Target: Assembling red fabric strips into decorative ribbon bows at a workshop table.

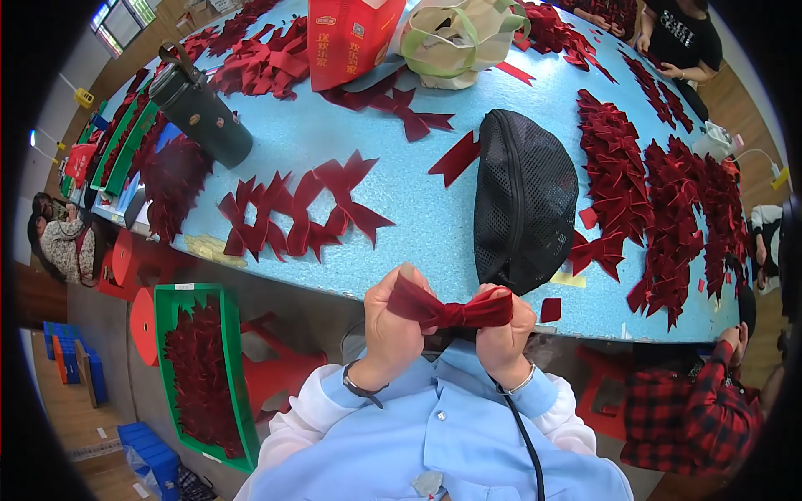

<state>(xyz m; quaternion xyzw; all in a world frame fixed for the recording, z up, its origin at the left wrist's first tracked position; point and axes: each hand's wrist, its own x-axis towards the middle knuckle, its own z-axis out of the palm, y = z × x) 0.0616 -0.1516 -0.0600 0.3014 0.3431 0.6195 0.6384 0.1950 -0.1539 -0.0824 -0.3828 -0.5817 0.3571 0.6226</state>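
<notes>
A dark red velvet bow point(454, 314) is stretched between my two hands, just off the near edge of the blue table. My left hand point(396, 327) pinches its left loop, thumb up. The right loop is gripped by my right hand point(506, 334), the fingers curled behind it. Beyond my hands lies a row of finished-looking red bows point(305, 204). A black mesh pouch point(525, 196) with a zip rests just past my right hand. Beside it are a red ribbon piece point(456, 159) and a small red square point(550, 310).
Long heaps of red bows point(614, 167) cover the table's right side. A dark flask point(200, 108), a red bag point(351, 42) and a cream bag point(455, 42) stand farther back. At my left is a green crate point(236, 392) of bows. People sit and stand around the table.
</notes>
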